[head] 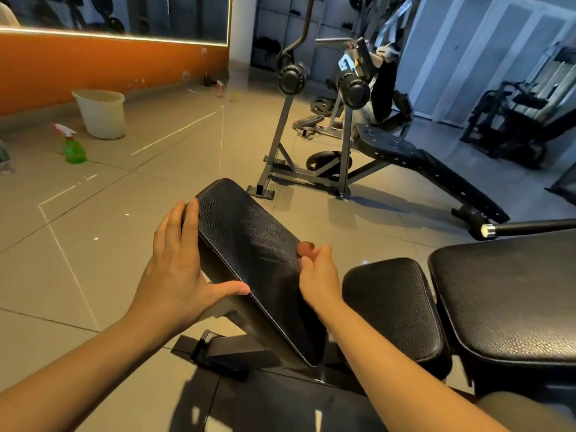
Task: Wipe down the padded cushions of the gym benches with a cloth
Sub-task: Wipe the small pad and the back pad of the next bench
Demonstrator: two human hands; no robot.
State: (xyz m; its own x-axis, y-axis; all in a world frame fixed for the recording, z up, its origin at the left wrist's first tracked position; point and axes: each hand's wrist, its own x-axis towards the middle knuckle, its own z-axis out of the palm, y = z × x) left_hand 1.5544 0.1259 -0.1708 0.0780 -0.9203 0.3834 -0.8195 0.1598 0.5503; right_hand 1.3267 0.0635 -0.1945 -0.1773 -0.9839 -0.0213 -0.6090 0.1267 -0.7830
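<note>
Three black padded cushions sit close: a tilted cushion (pixel 249 238), a small seat pad (pixel 392 304) and a wide pad (pixel 505 294). The left hand (pixel 177 269) lies flat, fingers straight, against the tilted cushion's left edge. The right hand (pixel 318 272) is curled, pinching a small reddish scrap (pixel 306 247) at its right edge.

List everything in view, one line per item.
Tilted cushion: one, black, centre foreground.
Seat pad: one, black, right of the tilted cushion.
Wide pad: one, black, far right.
Decline bench: one, black on a grey frame, behind.
Bar: one, black with a chrome tip, right edge.
Weight plates: at least two, dark, on the floor behind the bench.
Bucket: one, white, by the orange wall.
Spray bottle: one, green, on the floor before the bucket.
Reddish-brown thing: one, small, blurred, unidentifiable.
Left hand: fingers straight along the cushion's left edge.
Right hand: curled, pinches the reddish-brown thing.
</note>
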